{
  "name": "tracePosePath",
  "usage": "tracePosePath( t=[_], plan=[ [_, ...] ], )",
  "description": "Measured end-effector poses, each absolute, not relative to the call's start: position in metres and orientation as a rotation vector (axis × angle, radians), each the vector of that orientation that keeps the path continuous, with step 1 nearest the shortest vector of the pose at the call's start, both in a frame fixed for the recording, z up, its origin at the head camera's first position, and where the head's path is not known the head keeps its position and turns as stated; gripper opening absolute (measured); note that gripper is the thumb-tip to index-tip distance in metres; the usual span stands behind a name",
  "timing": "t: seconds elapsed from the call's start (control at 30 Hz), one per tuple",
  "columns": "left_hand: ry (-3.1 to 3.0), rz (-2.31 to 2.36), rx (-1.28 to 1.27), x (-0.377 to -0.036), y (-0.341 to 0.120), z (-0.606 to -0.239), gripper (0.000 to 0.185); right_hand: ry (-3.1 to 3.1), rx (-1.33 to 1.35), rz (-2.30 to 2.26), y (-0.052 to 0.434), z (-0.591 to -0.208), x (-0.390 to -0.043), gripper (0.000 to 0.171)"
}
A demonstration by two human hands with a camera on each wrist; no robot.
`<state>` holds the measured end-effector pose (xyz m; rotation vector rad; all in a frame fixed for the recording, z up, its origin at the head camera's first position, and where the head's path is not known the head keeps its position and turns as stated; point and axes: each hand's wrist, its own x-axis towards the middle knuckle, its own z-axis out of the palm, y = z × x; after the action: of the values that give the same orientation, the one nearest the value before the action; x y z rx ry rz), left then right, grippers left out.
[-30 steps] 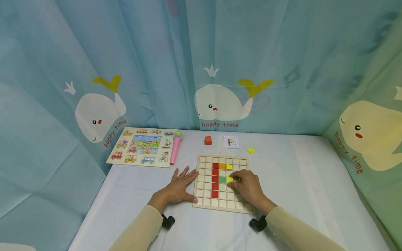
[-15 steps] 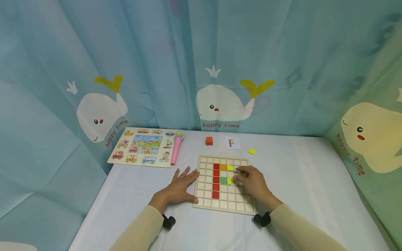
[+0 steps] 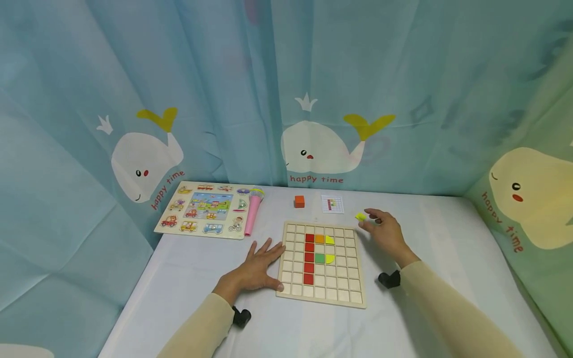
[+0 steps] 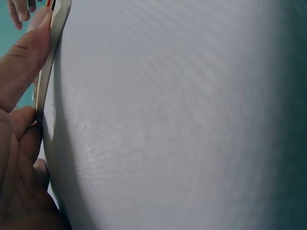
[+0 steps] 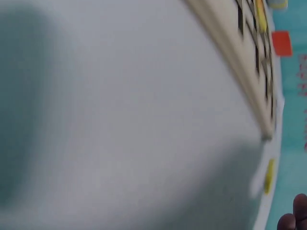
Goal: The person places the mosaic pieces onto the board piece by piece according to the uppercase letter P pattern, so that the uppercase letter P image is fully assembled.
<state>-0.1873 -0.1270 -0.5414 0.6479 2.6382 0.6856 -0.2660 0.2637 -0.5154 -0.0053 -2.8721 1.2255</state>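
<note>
In the head view my left hand (image 3: 254,268) lies with fingers spread at the left edge of a wooden grid board (image 3: 295,296); its thumb and fingertips touch the rim. Set in the board are a column of red square tiles (image 3: 309,257), an orange tile (image 3: 320,239), a green tile (image 3: 320,258) and two yellow tiles with a rounded corner (image 3: 330,259). Beyond the board's far right corner, my right hand (image 3: 387,233) holds thumb and forefinger apart beside a loose yellow tile (image 3: 360,217). The right wrist view shows a gap between its fingertips (image 5: 287,222) and that tile.
A small printed pattern card (image 3: 333,204) and a red-orange cube (image 3: 299,201) lie behind the board. At the back left are a pink toy microphone (image 3: 253,214) and a vehicle picture puzzle (image 3: 167,229). A blue whale-print curtain (image 3: 224,99) closes off the back.
My right hand has let go of the yellow tile beside the green one and moved right and away, to the loose yellow tile. My left hand stays at the board's edge.
</note>
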Motion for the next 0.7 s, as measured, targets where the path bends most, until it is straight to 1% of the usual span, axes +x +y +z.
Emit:
tracePosePath(
  t=[0.17, 0.3, 0.47, 0.7],
  plan=[
    [2.637, 0.685, 0.642, -0.187, -0.126, -0.541, 0.108, -2.888, 0.01, 1.222, 0.274, -0.525, -0.28, 0.055],
    [2.629, 0.686, 0.64, -0.186, -0.125, -0.539, 0.108, -2.9, 0.0, 1.122, 0.274, -0.534, -0.288, 0.054],
    [2.635, 0.68, 0.641, -0.185, -0.126, -0.538, 0.108, -2.906, -0.013, 0.989, 0.271, -0.539, -0.292, 0.052],
    [2.637, 0.68, 0.64, -0.186, -0.127, -0.539, 0.108, -2.944, -0.05, 0.935, 0.267, -0.539, -0.292, 0.048]
  ],
)
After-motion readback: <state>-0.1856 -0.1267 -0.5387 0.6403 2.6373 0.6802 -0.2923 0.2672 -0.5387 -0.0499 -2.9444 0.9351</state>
